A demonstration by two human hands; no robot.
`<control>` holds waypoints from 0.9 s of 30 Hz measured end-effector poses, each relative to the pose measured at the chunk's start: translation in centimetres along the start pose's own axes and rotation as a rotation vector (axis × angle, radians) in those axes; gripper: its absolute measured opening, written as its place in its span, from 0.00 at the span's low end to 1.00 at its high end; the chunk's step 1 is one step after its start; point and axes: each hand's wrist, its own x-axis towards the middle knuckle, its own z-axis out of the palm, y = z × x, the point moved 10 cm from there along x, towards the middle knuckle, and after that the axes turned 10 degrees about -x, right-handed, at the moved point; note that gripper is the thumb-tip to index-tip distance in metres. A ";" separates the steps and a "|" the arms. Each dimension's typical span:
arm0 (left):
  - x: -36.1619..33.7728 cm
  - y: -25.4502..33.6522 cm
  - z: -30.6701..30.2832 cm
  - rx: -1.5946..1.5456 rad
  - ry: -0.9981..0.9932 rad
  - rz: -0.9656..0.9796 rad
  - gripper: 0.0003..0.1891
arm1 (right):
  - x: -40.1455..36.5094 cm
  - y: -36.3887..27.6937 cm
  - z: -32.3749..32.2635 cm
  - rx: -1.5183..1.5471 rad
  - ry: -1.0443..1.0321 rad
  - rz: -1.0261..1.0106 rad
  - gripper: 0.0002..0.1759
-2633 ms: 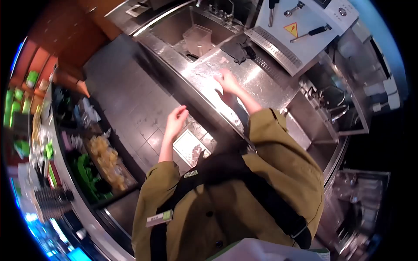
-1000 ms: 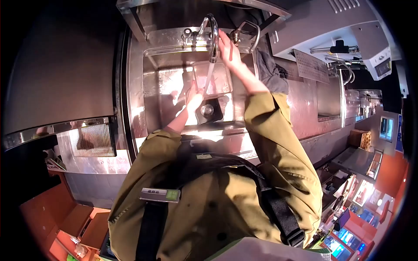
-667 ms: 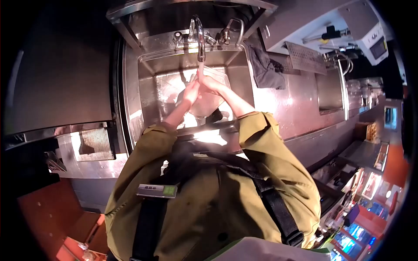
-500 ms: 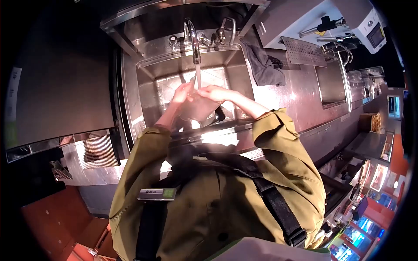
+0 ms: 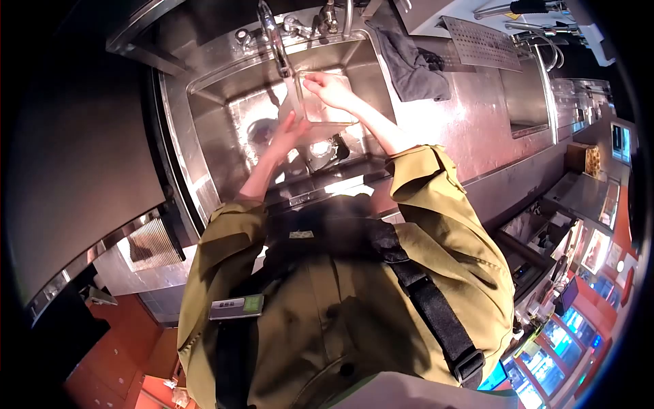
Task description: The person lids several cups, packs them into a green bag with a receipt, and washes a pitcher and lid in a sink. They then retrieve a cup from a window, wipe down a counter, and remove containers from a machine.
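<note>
A see-through, square-edged container (image 5: 330, 114) is tilted under the tap (image 5: 274, 44), above the sink basin (image 5: 204, 129). Water runs from the spout along its left side. My right hand (image 5: 330, 90) grips the far part, fingers bent over it. At the near left corner, my left hand (image 5: 291, 129) has its fingers closed against the edge. Below the container, a black-and-clear object (image 5: 328, 151) lies on the sink floor.
Tap handles (image 5: 243, 35) line the back of the sink. A dark grey cloth (image 5: 409, 65) is draped on the steel counter to the right, beside a perforated metal plate (image 5: 480, 42). Farther right is a second basin (image 5: 528, 109). A large dark panel (image 5: 82, 157) stands on the left.
The clear container has turned and moved up and right in view, its straight edges now showing. My right hand has shifted farther from me, and the left lies lower along its edge.
</note>
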 end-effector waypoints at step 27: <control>-3.9 3.5 -1.5 -0.355 0.167 0.191 0.27 | -4.2 14.3 3.5 -0.670 -0.055 0.219 0.10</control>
